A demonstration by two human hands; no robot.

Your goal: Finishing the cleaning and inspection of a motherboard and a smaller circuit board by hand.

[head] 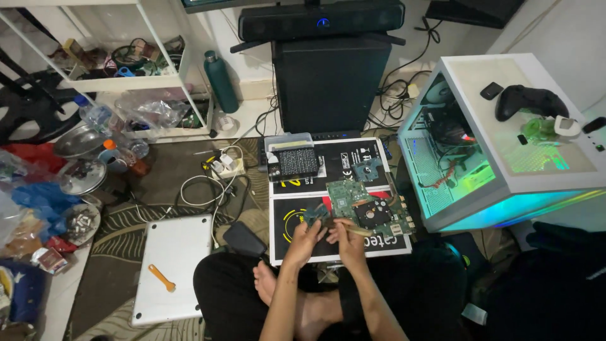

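Note:
I sit cross-legged on the floor with both hands together over a black box lid [297, 218]. My left hand [306, 239] pinches a small dark part at the near-left edge of a green circuit board [363, 203]. My right hand [349, 239] grips a thin tan tool [355, 228] that points right, lying across the board's near edge. The board lies flat on the black box, with a dark round fan area [372, 215] in its middle.
A silver laptop base [173, 265] with an orange pry tool [162, 278] lies on the left. A lit white computer case [505, 145] with a black game controller [530, 101] stands on the right. A black speaker [331, 82], cables, a green bottle [221, 81] and cluttered shelves are behind.

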